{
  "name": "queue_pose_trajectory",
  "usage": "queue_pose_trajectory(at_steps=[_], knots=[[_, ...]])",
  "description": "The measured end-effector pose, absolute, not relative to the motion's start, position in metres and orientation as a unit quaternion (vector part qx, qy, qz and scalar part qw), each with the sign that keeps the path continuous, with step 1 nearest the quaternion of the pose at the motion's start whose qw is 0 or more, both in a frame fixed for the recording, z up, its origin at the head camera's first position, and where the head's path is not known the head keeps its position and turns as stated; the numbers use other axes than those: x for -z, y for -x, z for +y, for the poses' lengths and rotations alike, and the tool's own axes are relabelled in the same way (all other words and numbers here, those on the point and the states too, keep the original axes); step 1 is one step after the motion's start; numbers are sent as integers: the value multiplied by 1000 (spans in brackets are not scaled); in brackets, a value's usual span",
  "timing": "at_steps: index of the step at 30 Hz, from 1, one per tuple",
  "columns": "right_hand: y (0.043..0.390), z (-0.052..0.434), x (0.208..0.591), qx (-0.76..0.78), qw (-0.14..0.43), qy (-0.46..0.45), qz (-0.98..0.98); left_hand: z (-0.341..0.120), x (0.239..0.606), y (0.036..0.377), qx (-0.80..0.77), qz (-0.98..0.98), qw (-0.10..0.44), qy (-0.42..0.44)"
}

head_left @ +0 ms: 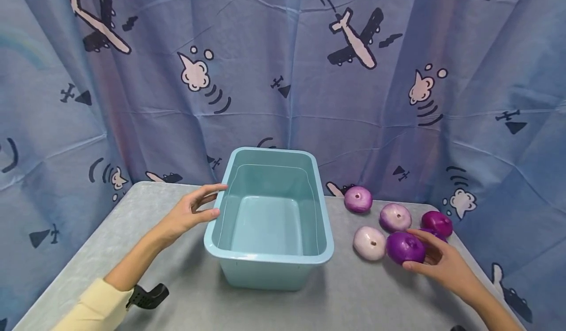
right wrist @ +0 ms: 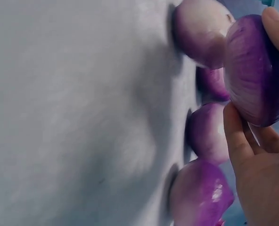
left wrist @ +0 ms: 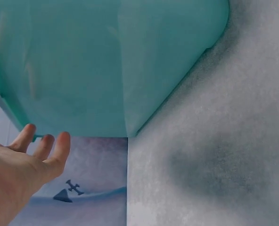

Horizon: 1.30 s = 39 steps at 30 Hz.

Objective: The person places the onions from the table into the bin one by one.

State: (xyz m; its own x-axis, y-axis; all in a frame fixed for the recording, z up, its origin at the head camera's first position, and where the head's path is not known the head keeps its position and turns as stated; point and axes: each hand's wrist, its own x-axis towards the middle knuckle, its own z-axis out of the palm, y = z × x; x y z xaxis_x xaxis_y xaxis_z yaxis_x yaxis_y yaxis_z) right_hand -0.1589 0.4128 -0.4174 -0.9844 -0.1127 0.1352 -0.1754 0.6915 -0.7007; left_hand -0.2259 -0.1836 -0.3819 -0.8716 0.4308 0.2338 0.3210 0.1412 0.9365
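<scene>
My right hand (head_left: 451, 269) grips a dark purple onion (head_left: 404, 247) between thumb and fingers, at the right of the head view. In the right wrist view the held onion (right wrist: 255, 70) is raised off the table, over several others. A pale onion (head_left: 369, 243) sits just left of it, and a pink-white onion (head_left: 395, 217) behind it. At the left side of a light blue plastic basin (head_left: 269, 258), my left hand (head_left: 183, 218) touches the rim with spread, relaxed fingers. The basin's visible floor is bare. From the left wrist, the basin's outer wall (left wrist: 83, 70) fills the upper view.
Farther back lies a pinkish-purple onion (head_left: 358, 199). A magenta onion (head_left: 436, 223) rests near the table's right edge, with another purple one partly hidden behind my right hand. The grey table (head_left: 349, 296) ends at a blue patterned curtain (head_left: 247, 75).
</scene>
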Motion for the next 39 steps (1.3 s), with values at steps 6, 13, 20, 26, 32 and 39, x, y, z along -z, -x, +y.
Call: queue_pose_trajectory(at_steps=[6, 13, 20, 26, 32, 39], knots=[[170, 403, 403, -416, 67, -128, -898, -183, 382, 228, -605, 755, 45, -250], [180, 388, 381, -430, 77, -152, -887, -183, 382, 230, -601, 758, 50, -247], [190, 375, 366, -479, 69, -187, -855, -182, 382, 230, -601, 759, 51, -246], [198, 358, 350, -506, 74, -212, -833, -183, 382, 230, -595, 766, 45, -239], [204, 337, 329, -514, 74, -246, -818, -183, 382, 229, -595, 767, 45, -236], [214, 314, 319, -513, 69, -267, -813, -184, 383, 228, -596, 765, 43, -239]])
